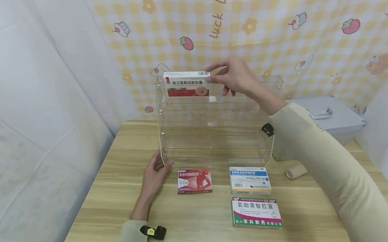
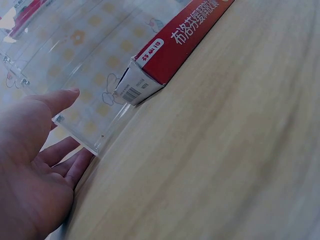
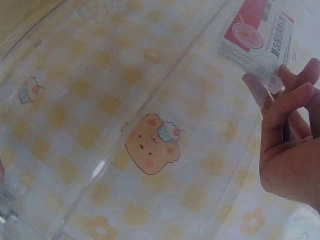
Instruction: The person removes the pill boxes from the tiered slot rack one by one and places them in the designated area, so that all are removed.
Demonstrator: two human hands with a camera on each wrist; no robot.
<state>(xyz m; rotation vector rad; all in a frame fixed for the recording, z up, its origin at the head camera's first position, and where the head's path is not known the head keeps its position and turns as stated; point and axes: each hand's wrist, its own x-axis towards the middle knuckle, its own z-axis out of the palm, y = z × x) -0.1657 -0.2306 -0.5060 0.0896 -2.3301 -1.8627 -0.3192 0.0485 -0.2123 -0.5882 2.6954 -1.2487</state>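
A clear acrylic tiered rack (image 1: 216, 148) stands on the wooden table. On its top tier, at the left, is a white-and-red medicine box (image 1: 186, 86), upright with its printed front facing me. My right hand (image 1: 236, 76) pinches the right end of this box between thumb and fingers; the right wrist view shows the fingertips at the box's corner. Low on the rack's left side, my left hand (image 1: 154, 177) grips the side panel. In the left wrist view its thumb (image 2: 65, 100) lies on the near side, the other fingers behind the panel.
Before the rack lie a red medicine box (image 1: 194, 181), a blue-and-white one (image 1: 250, 179) and a green-and-pink one (image 1: 256, 212). A silver case (image 1: 337, 119) and a cardboard tube (image 1: 296, 171) are to the right. A patterned curtain (image 1: 266, 1) hangs behind.
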